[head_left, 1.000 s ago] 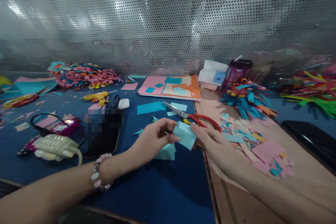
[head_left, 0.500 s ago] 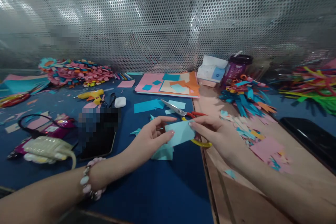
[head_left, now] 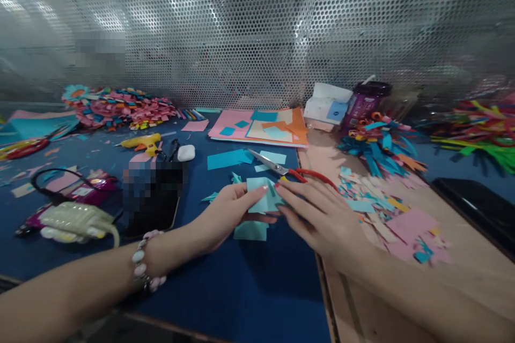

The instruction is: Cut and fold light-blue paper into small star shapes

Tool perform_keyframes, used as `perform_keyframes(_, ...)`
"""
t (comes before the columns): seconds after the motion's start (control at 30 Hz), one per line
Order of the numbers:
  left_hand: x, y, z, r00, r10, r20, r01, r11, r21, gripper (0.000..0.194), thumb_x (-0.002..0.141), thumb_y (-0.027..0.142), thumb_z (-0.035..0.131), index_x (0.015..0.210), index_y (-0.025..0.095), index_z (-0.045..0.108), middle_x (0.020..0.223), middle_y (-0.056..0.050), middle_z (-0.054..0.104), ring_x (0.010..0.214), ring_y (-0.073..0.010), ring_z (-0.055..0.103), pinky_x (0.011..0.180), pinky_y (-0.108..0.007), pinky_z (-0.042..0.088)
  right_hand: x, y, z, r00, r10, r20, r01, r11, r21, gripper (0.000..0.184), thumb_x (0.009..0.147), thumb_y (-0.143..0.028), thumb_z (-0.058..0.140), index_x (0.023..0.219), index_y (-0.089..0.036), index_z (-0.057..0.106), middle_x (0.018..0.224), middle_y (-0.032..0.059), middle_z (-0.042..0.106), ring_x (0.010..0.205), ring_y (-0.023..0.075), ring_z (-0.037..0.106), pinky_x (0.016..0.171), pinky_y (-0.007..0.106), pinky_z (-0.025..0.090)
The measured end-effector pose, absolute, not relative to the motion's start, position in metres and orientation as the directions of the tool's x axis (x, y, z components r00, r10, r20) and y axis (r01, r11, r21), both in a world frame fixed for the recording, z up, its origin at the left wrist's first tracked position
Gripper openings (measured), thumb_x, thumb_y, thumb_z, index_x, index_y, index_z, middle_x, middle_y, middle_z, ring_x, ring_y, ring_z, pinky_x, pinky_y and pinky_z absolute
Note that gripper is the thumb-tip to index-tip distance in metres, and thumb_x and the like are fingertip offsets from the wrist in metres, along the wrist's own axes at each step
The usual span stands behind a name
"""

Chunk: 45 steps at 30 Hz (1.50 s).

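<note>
A light blue piece of paper [head_left: 256,201] is pinched between the thumb and fingers of my left hand [head_left: 231,206], a little above the table. At its right edge are the fingertips of my right hand [head_left: 317,214], which grip the paper there; it looks bent or folded on that side. Just behind, scissors [head_left: 276,163] with red handles lie with their blades pointing away to the left. Another light blue paper piece [head_left: 250,231] rests on the table below my left hand. Blue paper [head_left: 227,159] lies beyond, left of the blades.
Stacked coloured sheets [head_left: 229,118] lie at the back, beside a tissue pack [head_left: 328,104] and a purple cup [head_left: 366,102]. Paper scraps [head_left: 410,225] cover the right board. Leftward are a phone [head_left: 161,203], a yellow glue gun [head_left: 142,142] and a heap of paper strips [head_left: 124,107].
The light blue paper has shifted slightly left and now looks bent at its right side. My right hand has turned over and come closer to my left, fingers more stretched.
</note>
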<state>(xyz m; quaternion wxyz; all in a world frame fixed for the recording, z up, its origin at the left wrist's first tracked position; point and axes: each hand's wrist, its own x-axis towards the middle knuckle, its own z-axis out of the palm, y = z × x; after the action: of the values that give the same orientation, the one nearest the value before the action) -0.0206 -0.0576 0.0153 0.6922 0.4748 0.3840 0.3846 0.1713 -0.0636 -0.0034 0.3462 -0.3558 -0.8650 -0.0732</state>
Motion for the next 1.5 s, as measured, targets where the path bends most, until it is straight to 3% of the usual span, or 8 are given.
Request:
perform_keyframes(0.13,-0.021,-0.058,0.014,0.437,0.890,-0.126,-0.117,0.196,0.974,0.033,0.076,0.035,0.067,0.098,0.011,0.065,0.099,-0.009,0.068,0.086,-0.0155,0.065,0.084,-0.034,0.053,0.168,-0.071,0.000,-0.497,0.592,0.634,0.640,0.744,-0.192,0.033,0.087,-0.021,0.050,0.118,-0.024,0.060,0.117,0.0092,0.061,0.106,0.0233,0.057,0.089,0.043,0.048)
perform_keyframes(0.3,-0.024,-0.056,0.012,0.432,0.890,-0.145,-0.023,0.172,0.985,0.035,0.074,0.036,0.069,0.097,0.011,0.063,0.100,-0.009,0.068,0.083,-0.0170,0.066,0.083,-0.036,0.053,0.165,-0.077,0.014,-0.387,0.746,0.541,0.534,0.660,-0.528,0.029,0.089,-0.023,0.046,0.110,-0.027,0.065,0.113,0.0067,0.059,0.102,0.0187,0.057,0.083,0.033,0.051)
perform_keyframes(0.47,-0.027,-0.054,0.015,0.388,0.908,-0.162,0.126,0.122,0.985,0.037,0.074,0.041,0.066,0.096,0.012,0.063,0.090,-0.008,0.069,0.077,-0.0182,0.067,0.074,-0.032,0.053,0.165,-0.070,0.015,-0.254,0.916,0.312,0.395,0.392,-0.831,0.029,0.087,-0.037,0.053,0.111,-0.024,0.061,0.103,0.0049,0.064,0.094,0.0178,0.060,0.081,0.032,0.050)
perform_keyframes(0.6,-0.028,-0.054,0.015,0.356,0.927,-0.116,0.204,0.044,0.978,0.035,0.072,0.043,0.067,0.090,0.014,0.060,0.078,-0.003,0.067,0.071,-0.0164,0.065,0.065,-0.028,0.052,0.163,-0.063,0.008,-0.304,0.948,0.092,0.269,0.178,-0.946,0.027,0.083,-0.042,0.058,0.100,-0.021,0.065,0.093,0.0037,0.066,0.084,0.0159,0.060,0.073,0.029,0.049)
perform_keyframes(0.73,-0.027,-0.054,0.013,0.356,0.932,-0.072,0.170,0.012,0.985,0.036,0.069,0.042,0.070,0.088,0.015,0.056,0.081,-0.001,0.064,0.070,-0.0146,0.063,0.066,-0.029,0.052,0.162,-0.061,0.011,-0.315,0.949,0.007,0.151,0.058,-0.987,0.023,0.077,-0.039,0.065,0.090,-0.020,0.066,0.085,0.0022,0.065,0.075,0.0126,0.057,0.065,0.025,0.046)
perform_keyframes(0.93,-0.028,-0.053,0.014,0.356,0.933,-0.053,0.228,-0.032,0.973,0.033,0.074,0.043,0.065,0.089,0.014,0.060,0.079,-0.003,0.065,0.068,-0.0145,0.062,0.065,-0.026,0.050,0.165,-0.059,0.018,-0.365,0.928,-0.079,0.106,-0.043,-0.993,0.022,0.072,-0.034,0.071,0.084,-0.017,0.066,0.077,0.0014,0.063,0.067,0.0104,0.056,0.063,0.025,0.046)
perform_keyframes(1.17,-0.026,-0.054,0.017,0.402,0.908,-0.117,0.160,0.056,0.986,0.030,0.077,0.041,0.062,0.088,0.013,0.065,0.082,-0.005,0.068,0.071,-0.0153,0.063,0.069,-0.027,0.051,0.165,-0.062,0.014,-0.373,0.925,-0.076,0.078,-0.051,-0.996,0.022,0.071,-0.033,0.072,0.085,-0.018,0.066,0.081,0.0014,0.066,0.067,0.0104,0.058,0.064,0.025,0.047)
perform_keyframes(1.5,-0.024,-0.054,0.014,0.427,0.904,-0.025,-0.018,0.036,0.999,0.027,0.079,0.037,0.062,0.094,0.014,0.066,0.088,-0.004,0.066,0.074,-0.0128,0.061,0.073,-0.027,0.051,0.162,-0.064,0.014,-0.282,0.956,-0.081,0.086,-0.059,-0.995,0.023,0.069,-0.034,0.073,0.079,-0.017,0.061,0.077,0.0011,0.064,0.061,0.0105,0.058,0.061,0.027,0.047)
